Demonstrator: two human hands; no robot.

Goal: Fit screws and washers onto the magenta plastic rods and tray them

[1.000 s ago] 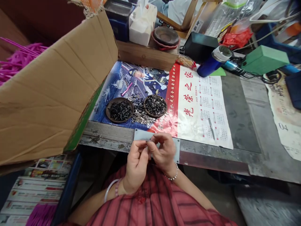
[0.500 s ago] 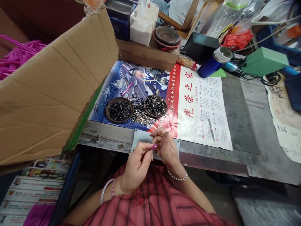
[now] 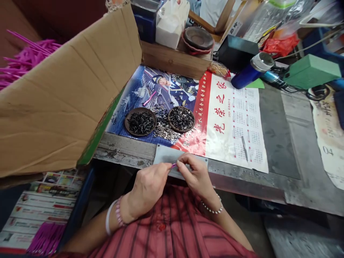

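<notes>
In front of my body, both hands meet at a small purple plastic piece (image 3: 174, 165), most of it hidden by fingers. My left hand (image 3: 147, 188) pinches it from the left, back of the hand up. My right hand (image 3: 195, 175) has its thumb and forefinger closed on the piece's other end. Just beyond lie two round dishes: a left dish (image 3: 126, 127) filled with small black rod-like parts (image 3: 141, 122), and a right dish (image 3: 169, 124) of black screw-like parts (image 3: 182, 119). Small shiny washer-like rings or nuts (image 3: 165, 133) are scattered between and before them.
A tall cardboard box (image 3: 80, 82) rises at left, purple strips (image 3: 34, 52) behind it. More purple strips (image 3: 45, 238) lie lower left. A pen (image 3: 244, 148) rests on the calendar poster (image 3: 215, 139). A blue flask (image 3: 247, 73) and green box (image 3: 311, 71) stand back right.
My left hand has rolled over so its back faces up. My right fingers, earlier loosely curled beside the purple piece, have closed on it. The view has shifted slightly.
</notes>
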